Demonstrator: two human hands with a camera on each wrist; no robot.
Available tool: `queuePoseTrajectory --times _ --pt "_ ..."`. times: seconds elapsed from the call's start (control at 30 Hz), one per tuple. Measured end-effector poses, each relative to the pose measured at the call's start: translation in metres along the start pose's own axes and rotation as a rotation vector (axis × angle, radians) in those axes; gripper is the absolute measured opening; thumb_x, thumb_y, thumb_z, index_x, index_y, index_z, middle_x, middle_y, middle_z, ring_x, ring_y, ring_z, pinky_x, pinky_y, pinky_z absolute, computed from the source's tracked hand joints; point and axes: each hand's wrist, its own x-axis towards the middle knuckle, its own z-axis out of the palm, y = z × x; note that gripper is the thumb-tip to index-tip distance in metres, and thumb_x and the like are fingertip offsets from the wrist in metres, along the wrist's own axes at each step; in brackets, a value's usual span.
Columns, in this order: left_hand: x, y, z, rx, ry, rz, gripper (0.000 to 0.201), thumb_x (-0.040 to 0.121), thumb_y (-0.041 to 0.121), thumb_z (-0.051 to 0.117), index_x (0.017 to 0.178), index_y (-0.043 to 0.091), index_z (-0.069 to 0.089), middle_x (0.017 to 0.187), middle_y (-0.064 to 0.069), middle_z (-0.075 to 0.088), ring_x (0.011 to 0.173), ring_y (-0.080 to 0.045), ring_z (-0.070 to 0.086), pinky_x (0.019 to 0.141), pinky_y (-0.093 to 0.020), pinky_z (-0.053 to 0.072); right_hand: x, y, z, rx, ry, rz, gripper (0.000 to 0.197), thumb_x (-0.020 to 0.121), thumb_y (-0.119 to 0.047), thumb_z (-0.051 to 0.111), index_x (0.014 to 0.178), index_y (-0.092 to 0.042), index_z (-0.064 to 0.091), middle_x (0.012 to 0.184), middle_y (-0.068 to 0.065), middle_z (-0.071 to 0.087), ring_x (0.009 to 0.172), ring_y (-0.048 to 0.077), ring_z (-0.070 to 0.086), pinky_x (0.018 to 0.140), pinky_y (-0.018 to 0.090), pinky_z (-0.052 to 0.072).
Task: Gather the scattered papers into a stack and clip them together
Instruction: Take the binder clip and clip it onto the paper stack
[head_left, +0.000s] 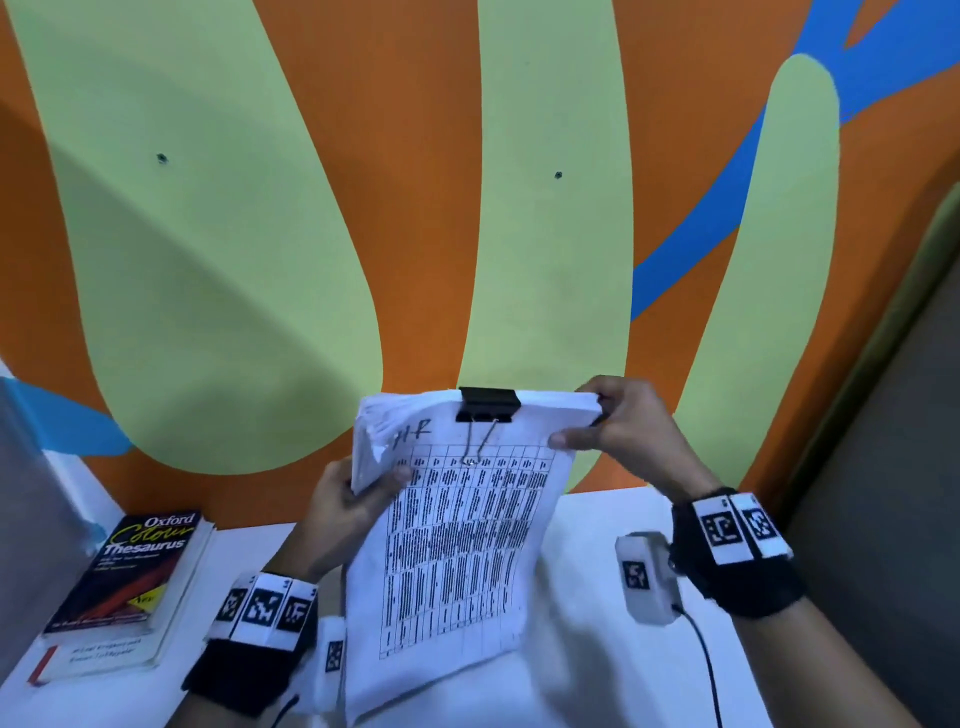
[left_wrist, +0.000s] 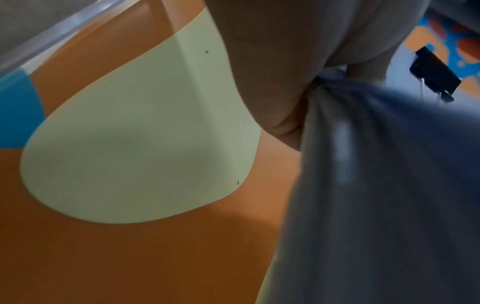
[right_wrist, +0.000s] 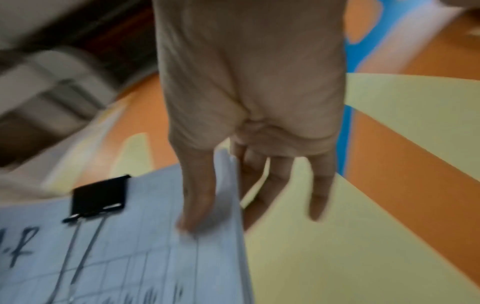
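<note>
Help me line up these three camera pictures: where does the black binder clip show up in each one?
Head: binder clip at centre, on the top edge of the paper stack.
Left wrist: far right, upper part, beyond the left hand.
Right wrist: lower left, left of the right hand.
Shared landmark: the orange and green wall.

I see paper stack (head_left: 457, 540) held upright above table, printed grid facing me, left top corner crumpled; black binder clip (head_left: 487, 404) clamped mid top edge, wire handle folded down.
</note>
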Motion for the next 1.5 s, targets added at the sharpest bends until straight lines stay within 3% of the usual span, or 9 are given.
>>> queuePoseTrajectory --times 0.2,0.37,0.53,0.67,0.77,0.97,1.13,1.37,1.5 --pt "0.005 0.002 0.008 0.022 0.116 -0.01 0.041 0.071 0.063 0.069 0.081 0.023 0.068 0.077 -0.022 0.067 0.07 -0.025 0.062 0.066 -0.044 0.052 -0.031 0.019 0.051 0.327 0.309 -0.149 0.027 0.09 -0.001 0.06 0.079 -0.02 0.043 0.053 -0.017 0.051 0.049 -0.004 0.04 0.052 0.009 0.031" --pt "0.002 0.015 0.002 -0.04 0.235 0.039 0.027 0.074 0.053 0.07 0.085 0.028 0.072 0.082 0.001 0.076 0.081 -0.016 0.071 0.068 -0.035 0.058 -0.038 0.006 0.057 0.229 0.493 -0.361 0.023 0.09 -0.033 0.06 0.087 -0.013 0.047 0.063 0.022 0.042 0.056 0.035 0.042 0.052 0.045 0.038" --pt "-0.023 -0.01 0.013 -0.036 0.225 -0.141 0.038 0.066 0.047 0.08 0.082 0.015 0.069 0.07 0.015 0.074 0.067 -0.005 0.07 0.059 -0.023 0.056 -0.051 0.032 0.08 0.337 0.366 -0.164 0.016 0.085 -0.026 0.07 0.097 -0.019 0.061 0.082 0.004 0.068 0.068 0.011 0.058 0.061 0.029 0.048" --pt "-0.029 -0.01 0.016 -0.044 0.271 -0.135 0.036 0.068 0.04 0.082 0.081 0.007 0.071 0.078 -0.006 0.076 0.074 -0.027 0.072 0.067 -0.046 0.058 -0.052 0.038 0.093 0.325 0.473 -0.161 0.021 0.085 -0.035 0.066 0.083 -0.015 0.058 0.071 0.019 0.062 0.061 0.01 0.051 0.053 0.037 0.044" --pt "-0.027 -0.005 0.015 -0.056 0.276 -0.121 0.015 0.069 0.018 0.079 0.081 0.014 0.07 0.074 0.008 0.075 0.072 -0.015 0.073 0.067 -0.032 0.059 -0.048 0.026 0.091 0.329 0.469 -0.201 0.009 0.09 -0.012 0.063 0.094 -0.014 0.055 0.069 0.002 0.058 0.061 -0.005 0.053 0.058 0.016 0.046" --pt "-0.039 -0.026 0.021 -0.005 0.304 -0.219 0.031 0.062 0.041 0.082 0.083 0.021 0.069 0.07 0.024 0.071 0.074 0.002 0.069 0.082 -0.036 0.056 -0.057 0.06 0.114 0.124 0.323 -0.122 0.012 0.096 -0.008 0.051 0.105 -0.003 0.047 0.072 0.003 0.061 0.065 0.016 0.059 0.054 0.033 0.041" --pt "-0.037 -0.029 0.021 0.032 0.326 -0.289 0.032 0.071 0.024 0.08 0.079 -0.004 0.066 0.05 -0.005 0.059 0.059 -0.011 0.057 0.068 -0.031 0.052 -0.063 0.059 0.116 0.207 0.338 -0.101 0.012 0.096 -0.013 0.051 0.105 -0.013 0.043 0.077 0.013 0.063 0.068 0.02 0.058 0.059 0.037 0.042" --pt "-0.068 -0.076 0.021 0.112 0.201 -0.292 0.009 0.089 0.017 0.063 0.097 0.016 0.067 0.088 0.012 0.071 0.083 -0.002 0.067 0.07 -0.017 0.048 -0.087 0.108 0.134 0.112 0.161 0.191 0.005 0.094 -0.008 0.055 0.099 -0.008 0.053 0.082 -0.007 0.061 0.076 -0.006 0.06 0.071 0.016 0.044" --pt "-0.1 -0.091 0.024 0.178 0.127 -0.277 0.033 0.095 0.015 0.054 0.121 0.033 0.049 0.112 0.031 0.06 0.104 0.015 0.055 0.088 -0.006 0.04 -0.112 0.121 0.138 -0.001 0.07 0.292 0.021 0.094 -0.011 0.055 0.108 0.004 0.051 0.094 0.021 0.059 0.085 0.025 0.056 0.072 0.032 0.041"
